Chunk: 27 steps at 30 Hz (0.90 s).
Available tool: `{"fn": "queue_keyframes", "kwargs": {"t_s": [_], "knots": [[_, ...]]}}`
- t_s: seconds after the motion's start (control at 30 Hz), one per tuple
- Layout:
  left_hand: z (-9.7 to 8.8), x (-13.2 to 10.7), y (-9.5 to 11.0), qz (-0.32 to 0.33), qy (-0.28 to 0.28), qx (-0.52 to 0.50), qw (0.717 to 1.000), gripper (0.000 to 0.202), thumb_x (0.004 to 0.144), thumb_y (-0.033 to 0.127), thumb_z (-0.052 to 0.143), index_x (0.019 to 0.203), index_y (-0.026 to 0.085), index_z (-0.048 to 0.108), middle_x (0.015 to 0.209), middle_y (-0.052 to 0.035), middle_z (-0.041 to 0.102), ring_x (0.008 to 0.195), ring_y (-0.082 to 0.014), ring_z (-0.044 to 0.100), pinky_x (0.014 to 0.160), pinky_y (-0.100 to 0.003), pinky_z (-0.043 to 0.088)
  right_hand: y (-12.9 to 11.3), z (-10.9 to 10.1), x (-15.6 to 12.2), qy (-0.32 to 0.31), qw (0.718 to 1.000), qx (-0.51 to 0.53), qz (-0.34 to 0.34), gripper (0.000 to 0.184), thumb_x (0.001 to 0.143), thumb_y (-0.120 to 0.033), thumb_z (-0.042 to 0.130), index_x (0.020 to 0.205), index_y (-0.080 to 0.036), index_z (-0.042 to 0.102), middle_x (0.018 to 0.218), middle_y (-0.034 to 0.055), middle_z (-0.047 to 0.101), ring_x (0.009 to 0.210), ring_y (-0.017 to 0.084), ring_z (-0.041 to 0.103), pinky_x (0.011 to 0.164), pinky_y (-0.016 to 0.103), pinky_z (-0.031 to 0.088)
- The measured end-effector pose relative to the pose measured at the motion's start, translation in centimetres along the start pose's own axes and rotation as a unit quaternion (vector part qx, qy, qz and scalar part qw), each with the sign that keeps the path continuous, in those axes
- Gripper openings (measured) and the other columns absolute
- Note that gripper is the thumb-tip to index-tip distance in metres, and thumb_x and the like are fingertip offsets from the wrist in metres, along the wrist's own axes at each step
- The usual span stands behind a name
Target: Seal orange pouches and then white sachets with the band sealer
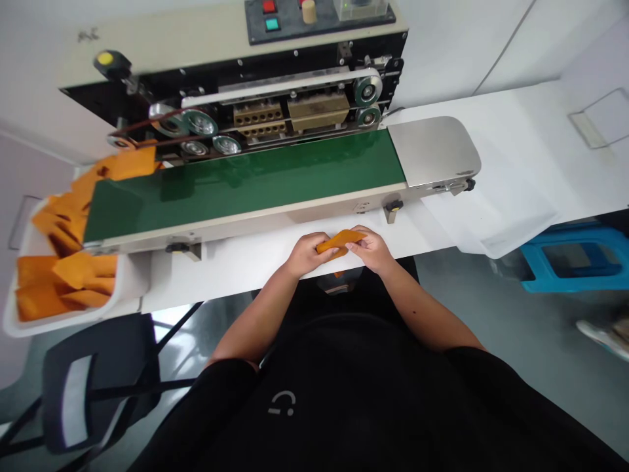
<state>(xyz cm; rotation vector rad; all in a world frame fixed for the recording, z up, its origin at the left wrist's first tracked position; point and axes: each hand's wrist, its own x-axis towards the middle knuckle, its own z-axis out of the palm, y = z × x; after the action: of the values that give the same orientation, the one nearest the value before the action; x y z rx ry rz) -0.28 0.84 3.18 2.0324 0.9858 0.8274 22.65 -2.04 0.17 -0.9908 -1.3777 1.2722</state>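
Here, orange pouch between 2 hands

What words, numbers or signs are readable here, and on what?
"AC", or close: faint scrawl on the sealing machine.
Black shirt: a small white logo, a curve and two dots, no words.
Control panel: button labels too small to read.
Orange pouch: no print visible.

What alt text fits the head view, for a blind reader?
The left hand and right hand hold an orange pouch over a white table, before a machine with a green belt. A bin of orange pouches stands at the belt's left end.
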Motion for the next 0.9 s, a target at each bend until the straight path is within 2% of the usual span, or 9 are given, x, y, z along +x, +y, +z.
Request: {"fn": "queue_keyframes", "kwargs": {"t_s": [0.1,0.2,0.3,0.47,0.57,0.63,0.73,0.8,0.9], "knots": [[0.0,0.0,-0.1,-0.011,0.005,-0.007,1.0,0.038,0.094,0.051,0.068,0.077,0.018,0.061,0.067,0.0023,0.057,0.061,-0.011,0.049,0.059,-0.025,0.038,0.1,0.2,0.0,0.026,0.998,0.044,0.02,0.034,0.095,-0.054,0.071,0.105,-0.022,0.066,0.102,0.0059,0.066,0.09,0.017,0.066,0.078,0.031,0.056],[0.0,0.0,-0.1,-0.023,0.009,-0.016,1.0,0.037,0.093,0.052,0.069,0.078,0.018,0.062,0.068,0.0023,0.058,0.06,-0.0111,0.05,0.059,-0.025,0.039,0.1,0.3,-0.2,0.041,0.996,0.074,0.039,0.035,0.095,-0.052,0.072,0.11,-0.022,0.061,0.097,0.0049,0.069,0.084,0.016,0.066,0.071,0.029,0.054],[0.0,0.0,-0.1,-0.031,0.012,-0.025,0.999,0.038,0.093,0.052,0.069,0.077,0.018,0.062,0.067,0.0024,0.058,0.06,-0.0112,0.05,0.06,-0.025,0.039,-0.1,0.3,-0.3,0.043,0.995,0.074,0.05,0.035,0.092,-0.048,0.076,0.109,-0.021,0.062,0.09,0.0037,0.067,0.081,0.015,0.065,0.071,0.029,0.054],[0.0,0.0,0.0,-0.042,0.016,-0.041,0.998,0.04,0.093,0.054,0.068,0.076,0.018,0.062,0.066,0.0023,0.057,0.061,-0.0115,0.05,0.059,-0.025,0.038,-0.9,0.0,-0.2,0.037,0.998,0.04,0.009,0.023,0.091,-0.041,0.075,0.101,-0.02,0.072,0.107,0.0065,0.063,0.084,0.014,0.064,0.075,0.031,0.056],[0.0,-0.1,-0.1,-0.051,0.022,-0.048,0.997,0.041,0.093,0.056,0.067,0.077,0.018,0.062,0.067,0.002,0.057,0.061,-0.0118,0.051,0.059,-0.024,0.038,-0.8,-0.1,-0.4,0.044,0.998,0.037,0.0,0.02,0.092,-0.038,0.074,0.101,-0.02,0.074,0.105,0.0066,0.064,0.085,0.015,0.064,0.081,0.034,0.056],[0.1,-0.1,-0.2,-0.056,0.026,-0.056,0.996,0.042,0.093,0.057,0.067,0.077,0.018,0.063,0.067,0.0018,0.058,0.062,-0.012,0.051,0.059,-0.024,0.038,-0.4,-0.2,-0.5,0.063,0.996,0.058,0.032,0.024,0.09,-0.037,0.075,0.107,-0.021,0.071,0.101,0.0053,0.066,0.083,0.015,0.065,0.081,0.033,0.056],[0.0,-0.1,-0.2,-0.058,0.027,-0.074,0.995,0.041,0.092,0.056,0.068,0.078,0.018,0.063,0.068,0.0014,0.06,0.062,-0.0121,0.052,0.06,-0.025,0.04,0.1,-0.2,-0.6,0.099,0.988,0.1,0.066,0.041,0.083,-0.036,0.081,0.116,-0.023,0.059,0.095,0.0023,0.069,0.073,0.013,0.064,0.074,0.03,0.055],[0.0,-0.1,-0.2,-0.055,0.031,-0.08,0.995,0.039,0.092,0.055,0.069,0.08,0.018,0.064,0.07,0.0011,0.062,0.063,-0.0123,0.054,0.061,-0.025,0.041,0.0,0.0,-0.6,0.112,0.985,0.117,0.064,0.049,0.079,-0.036,0.084,0.115,-0.024,0.052,0.091,-0.0002,0.069,0.067,0.012,0.062,0.067,0.028,0.054],[0.0,-0.2,-0.2,-0.05,0.032,-0.078,0.995,0.037,0.092,0.053,0.069,0.082,0.018,0.065,0.071,0.0009,0.063,0.063,-0.0124,0.054,0.062,-0.025,0.041,-0.8,0.3,-0.8,0.133,0.981,0.132,0.038,0.047,0.08,-0.037,0.084,0.105,-0.025,0.047,0.081,-0.0037,0.063,0.063,0.012,0.063,0.06,0.027,0.052]]}}
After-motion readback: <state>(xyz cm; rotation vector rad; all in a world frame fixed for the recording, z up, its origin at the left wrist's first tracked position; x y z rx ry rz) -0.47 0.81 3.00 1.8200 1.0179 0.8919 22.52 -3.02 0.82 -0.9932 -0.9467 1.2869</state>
